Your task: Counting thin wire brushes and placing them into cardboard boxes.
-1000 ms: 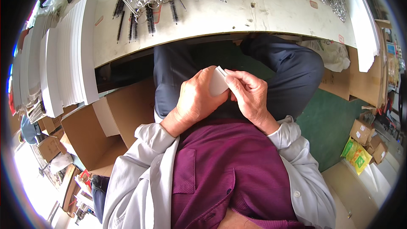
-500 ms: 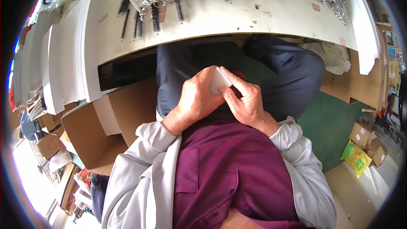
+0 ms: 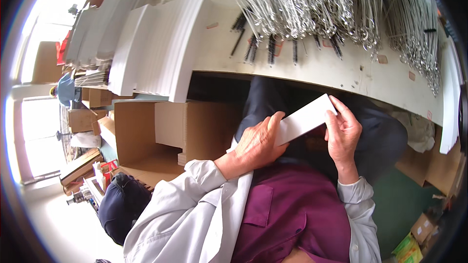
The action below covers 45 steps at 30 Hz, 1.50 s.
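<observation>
A long, narrow white box (image 3: 304, 121) lies slantwise across both my hands above my lap. My left hand (image 3: 261, 143) is closed around its lower left end, fingers wrapped over the side. At the upper right end, my right hand (image 3: 342, 134) pinches the box between thumb and fingers. Whether anything is inside the box does not show.
Beyond my knees stands a pale worktable (image 3: 219, 51). Many wire brushes with looped handles (image 3: 297, 14) are piled on it. Upright white boxes (image 3: 163, 44) line its left side. An open cardboard carton (image 3: 131, 131) holding white boxes stands at my left.
My view has turned left, bringing more of the carton in. The white box, earlier mostly covered by my hands, now shows its long side. My hands have spread toward its two ends.
</observation>
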Tool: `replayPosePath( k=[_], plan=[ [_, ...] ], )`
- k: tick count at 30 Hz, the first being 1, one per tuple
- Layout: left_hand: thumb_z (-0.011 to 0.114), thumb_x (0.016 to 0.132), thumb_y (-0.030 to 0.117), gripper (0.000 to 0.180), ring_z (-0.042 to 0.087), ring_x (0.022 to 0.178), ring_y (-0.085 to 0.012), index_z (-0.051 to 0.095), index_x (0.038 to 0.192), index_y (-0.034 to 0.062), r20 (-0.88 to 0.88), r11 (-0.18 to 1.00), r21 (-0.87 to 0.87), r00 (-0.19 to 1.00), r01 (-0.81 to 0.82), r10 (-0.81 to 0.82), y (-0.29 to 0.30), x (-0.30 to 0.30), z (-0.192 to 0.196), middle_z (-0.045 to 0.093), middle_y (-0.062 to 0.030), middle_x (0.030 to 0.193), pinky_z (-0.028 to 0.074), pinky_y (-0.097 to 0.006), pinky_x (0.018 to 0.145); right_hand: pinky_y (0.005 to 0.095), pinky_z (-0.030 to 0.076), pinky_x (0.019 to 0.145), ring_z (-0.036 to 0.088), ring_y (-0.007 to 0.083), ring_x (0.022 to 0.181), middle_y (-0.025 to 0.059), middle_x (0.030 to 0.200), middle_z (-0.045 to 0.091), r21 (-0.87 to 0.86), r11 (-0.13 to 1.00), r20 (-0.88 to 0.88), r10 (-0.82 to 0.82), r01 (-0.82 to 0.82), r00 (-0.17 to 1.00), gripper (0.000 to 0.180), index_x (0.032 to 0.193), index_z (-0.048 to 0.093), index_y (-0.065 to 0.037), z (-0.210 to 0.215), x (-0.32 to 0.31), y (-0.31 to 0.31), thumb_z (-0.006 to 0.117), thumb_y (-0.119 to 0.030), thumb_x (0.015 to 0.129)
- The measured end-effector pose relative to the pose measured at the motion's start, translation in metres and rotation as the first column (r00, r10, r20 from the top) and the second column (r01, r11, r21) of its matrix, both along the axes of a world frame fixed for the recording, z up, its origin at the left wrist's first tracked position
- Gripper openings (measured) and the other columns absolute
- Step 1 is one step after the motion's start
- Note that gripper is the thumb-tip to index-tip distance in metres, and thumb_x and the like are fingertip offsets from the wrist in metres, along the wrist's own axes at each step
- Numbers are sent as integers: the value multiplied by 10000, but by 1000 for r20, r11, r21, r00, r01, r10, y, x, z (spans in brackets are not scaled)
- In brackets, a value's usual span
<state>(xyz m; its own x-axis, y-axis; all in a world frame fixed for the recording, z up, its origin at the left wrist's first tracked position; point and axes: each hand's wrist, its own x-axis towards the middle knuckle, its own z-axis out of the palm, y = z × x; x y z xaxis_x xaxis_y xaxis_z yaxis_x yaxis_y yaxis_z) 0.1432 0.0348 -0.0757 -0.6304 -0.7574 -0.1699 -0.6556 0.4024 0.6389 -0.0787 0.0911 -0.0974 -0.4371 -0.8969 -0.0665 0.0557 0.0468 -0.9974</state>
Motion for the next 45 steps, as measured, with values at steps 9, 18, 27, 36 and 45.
replayPosePath(
  k=[9,18,27,36,45],
  plan=[
    [683,832,72,564,682,942,-407,503,1360,-11,-64,927,-348,990,-139,125,-41,60,53,665,-216,1050,589,-463,796,219,427,584,488,28,608,-19,684,607,-175,984,-452,-56,-26,890,206,1130,733,27,22,-14,-45,706,-123,992],
    [697,952,271,330,674,822,-508,560,996,-25,181,665,-697,832,-267,524,-182,173,110,677,-299,808,540,-548,734,215,483,581,605,46,643,63,855,751,-161,985,-396,-118,58,911,184,1113,725,19,-1,-56,-67,653,-127,1028],
    [762,891,343,367,740,847,-407,641,968,5,393,566,-816,604,-119,694,-279,231,91,735,-244,865,590,-482,749,220,500,614,641,52,698,41,813,727,-230,968,-501,-209,103,840,127,1071,734,9,-15,-54,-72,677,-78,998],
    [791,866,295,357,720,979,-367,645,1046,24,359,476,-878,586,-52,726,-239,194,108,700,-198,1050,586,-446,827,225,477,592,597,53,673,29,810,706,-278,956,-560,-240,92,793,97,1037,736,-3,-14,-51,-72,689,-68,982],
    [739,916,168,241,722,863,-315,708,1099,15,-96,722,-622,945,-303,314,-161,49,93,731,-177,1004,569,-389,801,314,504,591,633,181,609,117,739,675,-277,955,-457,-224,101,861,94,989,727,-27,-4,-52,-72,682,-106,963]
  ],
)
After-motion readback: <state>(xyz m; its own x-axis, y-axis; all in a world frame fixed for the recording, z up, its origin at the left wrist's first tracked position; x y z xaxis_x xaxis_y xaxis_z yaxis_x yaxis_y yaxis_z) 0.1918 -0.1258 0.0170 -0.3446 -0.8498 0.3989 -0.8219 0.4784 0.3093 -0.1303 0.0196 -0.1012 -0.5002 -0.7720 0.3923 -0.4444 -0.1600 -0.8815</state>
